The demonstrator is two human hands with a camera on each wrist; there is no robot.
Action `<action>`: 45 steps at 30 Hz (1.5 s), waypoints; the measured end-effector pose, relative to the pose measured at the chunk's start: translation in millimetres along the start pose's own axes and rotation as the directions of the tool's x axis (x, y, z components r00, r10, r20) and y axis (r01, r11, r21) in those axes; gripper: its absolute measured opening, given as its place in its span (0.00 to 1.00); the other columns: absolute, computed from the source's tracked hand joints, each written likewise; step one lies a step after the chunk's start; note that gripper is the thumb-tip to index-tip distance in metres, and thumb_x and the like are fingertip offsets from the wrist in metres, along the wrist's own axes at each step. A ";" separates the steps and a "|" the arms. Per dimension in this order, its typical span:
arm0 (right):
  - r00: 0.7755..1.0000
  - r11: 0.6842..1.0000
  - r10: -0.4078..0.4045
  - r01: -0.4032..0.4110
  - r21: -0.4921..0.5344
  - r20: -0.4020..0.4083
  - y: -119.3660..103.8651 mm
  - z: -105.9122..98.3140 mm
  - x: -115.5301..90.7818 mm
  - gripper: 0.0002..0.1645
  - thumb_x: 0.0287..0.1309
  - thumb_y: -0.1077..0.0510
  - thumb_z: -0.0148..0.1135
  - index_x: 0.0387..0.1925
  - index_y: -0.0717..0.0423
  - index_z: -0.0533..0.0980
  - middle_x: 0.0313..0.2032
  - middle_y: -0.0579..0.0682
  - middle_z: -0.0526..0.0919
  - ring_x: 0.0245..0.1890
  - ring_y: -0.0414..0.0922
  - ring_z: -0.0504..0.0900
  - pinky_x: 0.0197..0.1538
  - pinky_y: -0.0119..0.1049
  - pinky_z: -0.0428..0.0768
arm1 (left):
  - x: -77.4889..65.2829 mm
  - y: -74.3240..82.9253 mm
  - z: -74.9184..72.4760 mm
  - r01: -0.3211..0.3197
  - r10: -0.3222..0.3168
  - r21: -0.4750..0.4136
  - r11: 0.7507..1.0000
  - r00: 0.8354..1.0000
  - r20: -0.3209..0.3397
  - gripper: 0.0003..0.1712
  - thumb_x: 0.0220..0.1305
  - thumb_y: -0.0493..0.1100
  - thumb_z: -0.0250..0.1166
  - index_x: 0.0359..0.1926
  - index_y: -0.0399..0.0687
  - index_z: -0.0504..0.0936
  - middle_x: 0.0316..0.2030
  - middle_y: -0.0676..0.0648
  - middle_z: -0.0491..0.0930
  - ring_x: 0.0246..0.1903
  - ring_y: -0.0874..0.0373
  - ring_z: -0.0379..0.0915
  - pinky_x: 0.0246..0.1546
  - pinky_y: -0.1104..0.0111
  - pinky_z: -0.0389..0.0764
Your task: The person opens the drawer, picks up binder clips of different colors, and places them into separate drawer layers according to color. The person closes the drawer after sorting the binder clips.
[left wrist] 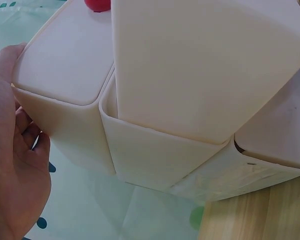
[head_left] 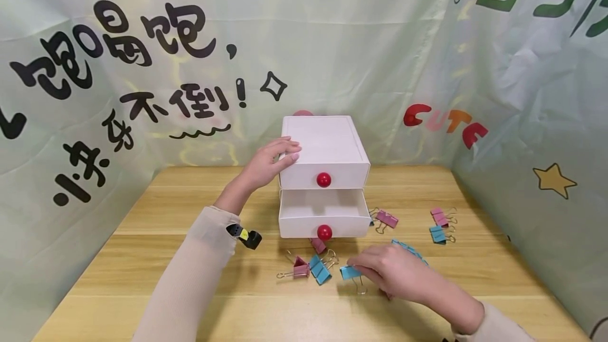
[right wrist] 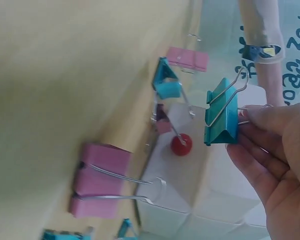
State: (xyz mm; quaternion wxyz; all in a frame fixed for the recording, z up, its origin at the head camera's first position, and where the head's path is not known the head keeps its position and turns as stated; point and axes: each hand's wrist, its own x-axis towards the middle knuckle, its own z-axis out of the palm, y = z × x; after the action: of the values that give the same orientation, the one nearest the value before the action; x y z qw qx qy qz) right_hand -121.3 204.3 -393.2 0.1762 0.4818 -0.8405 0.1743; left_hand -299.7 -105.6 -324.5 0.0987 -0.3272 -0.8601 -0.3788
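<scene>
My left hand (head_left: 271,161) rests on the top left edge of a white drawer box (head_left: 325,140), fingers lying over the lid. In the left wrist view this hand (left wrist: 15,145) is beside the box's side wall. A drawer (head_left: 299,227) with a red knob is pulled out below the shut top drawer; its visible interior is bare. My right hand (head_left: 396,272) pinches a blue binder clip (right wrist: 222,114) by one wire handle, in front of the box. Under and around that hand lie other clips, partly hidden by it.
Left of the right hand lie a blue clip (head_left: 320,269) and a pink clip (head_left: 300,269). Another pink clip (head_left: 387,219) is beside the drawer. Farther right are a pink clip (head_left: 439,217) and a blue clip (head_left: 438,235). A printed cloth (head_left: 332,57) hangs behind the wooden table (head_left: 157,215).
</scene>
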 end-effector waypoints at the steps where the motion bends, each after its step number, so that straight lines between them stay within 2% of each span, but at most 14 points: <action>1: 1.000 1.000 -0.007 0.007 0.000 -0.008 0.2 -2.4 1.4 0.08 0.58 0.62 0.68 0.40 0.49 0.84 0.35 0.39 0.86 0.34 0.32 0.82 0.37 0.28 0.82 | 0.2 -0.1 0.1 -0.001 0.001 0.002 1.000 1.000 0.001 0.23 0.71 0.55 0.57 0.60 0.49 0.79 0.64 0.51 0.73 0.70 0.58 0.53 0.70 0.53 0.54; 9: 0.997 0.998 -0.055 0.056 0.026 -0.063 2.2 -23.5 16.5 0.15 0.50 0.68 0.71 0.40 0.51 0.83 0.36 0.42 0.86 0.35 0.35 0.84 0.37 0.27 0.82 | 1.8 0.7 -0.3 -0.001 0.000 0.014 1.000 1.000 0.004 0.24 0.71 0.56 0.56 0.60 0.50 0.79 0.64 0.51 0.73 0.70 0.58 0.53 0.70 0.53 0.55; 18: 0.990 0.995 -0.088 0.082 -0.060 -0.111 5.5 -43.4 36.1 0.14 0.48 0.67 0.72 0.39 0.54 0.83 0.36 0.43 0.86 0.35 0.39 0.85 0.36 0.37 0.85 | 2.6 -0.3 -0.9 -0.001 0.000 0.019 1.000 1.000 0.003 0.24 0.71 0.56 0.56 0.60 0.50 0.79 0.64 0.51 0.72 0.71 0.58 0.53 0.70 0.53 0.54; 25: 0.981 0.991 -0.117 0.105 -0.083 -0.154 12.0 -55.3 49.8 0.17 0.47 0.69 0.72 0.42 0.57 0.84 0.38 0.46 0.87 0.37 0.41 0.86 0.36 0.36 0.85 | 1.6 -0.5 -1.3 0.012 -0.012 0.026 1.000 1.000 0.007 0.24 0.71 0.57 0.56 0.61 0.51 0.79 0.64 0.51 0.72 0.71 0.58 0.53 0.70 0.53 0.54; 30: 0.979 0.989 -0.107 0.087 -0.121 -0.171 17.6 -56.4 58.3 0.17 0.47 0.68 0.72 0.42 0.57 0.84 0.37 0.46 0.87 0.35 0.41 0.86 0.35 0.37 0.85 | 1.8 -0.5 -1.1 0.012 -0.012 0.021 1.000 1.000 0.009 0.25 0.71 0.57 0.55 0.61 0.51 0.79 0.65 0.51 0.72 0.71 0.58 0.53 0.70 0.52 0.54; 37: 0.987 0.985 -0.063 0.037 -0.170 -0.147 32.7 -47.8 67.1 0.16 0.50 0.64 0.73 0.43 0.54 0.83 0.38 0.46 0.87 0.36 0.42 0.86 0.37 0.40 0.85 | 0.1 -1.7 0.4 0.007 -0.007 0.019 1.000 1.000 0.005 0.25 0.71 0.57 0.55 0.60 0.51 0.79 0.64 0.52 0.72 0.71 0.58 0.53 0.70 0.52 0.54; 45: 0.981 0.981 -0.036 -0.002 -0.194 -0.192 48.1 -40.4 75.0 0.11 0.51 0.63 0.73 0.38 0.56 0.83 0.33 0.47 0.86 0.30 0.43 0.85 0.32 0.40 0.85 | -0.2 -1.5 0.6 0.008 -0.008 0.009 1.000 1.000 0.002 0.25 0.71 0.57 0.55 0.61 0.51 0.79 0.64 0.52 0.72 0.71 0.58 0.53 0.70 0.52 0.54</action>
State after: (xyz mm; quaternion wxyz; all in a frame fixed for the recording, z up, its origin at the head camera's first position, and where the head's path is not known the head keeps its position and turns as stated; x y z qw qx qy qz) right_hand -193.6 189.7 -328.9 0.3051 0.4501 -0.8280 0.1366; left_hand -300.4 -106.0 -325.9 0.0979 -0.3236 -0.8632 -0.3749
